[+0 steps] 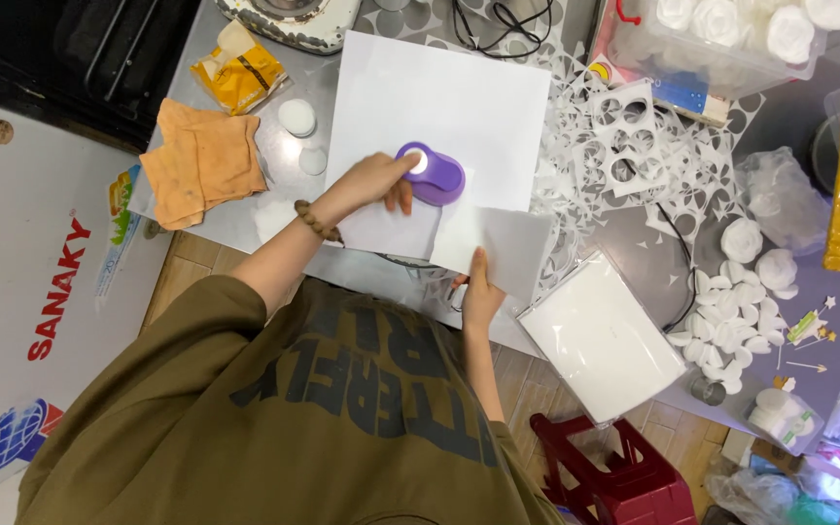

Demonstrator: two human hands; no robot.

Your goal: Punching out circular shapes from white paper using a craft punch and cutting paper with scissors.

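Currently left hand (373, 181) is pressing down on the purple paper punch (432, 173), fingers curled over it, while right hand (479, 297) is pinching the near edge of the white paper strip (498, 245) fed under it on the grey table (289, 165). Risk: the strip is hanging off the table edge, so a loose pinch is likely skewing the cut. Punched paper scraps (624, 146) are crowding the right, orange cloth (201, 160) is lying left.

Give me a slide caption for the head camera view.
Left hand on a purple paper punch, right hand holding a white sheet.
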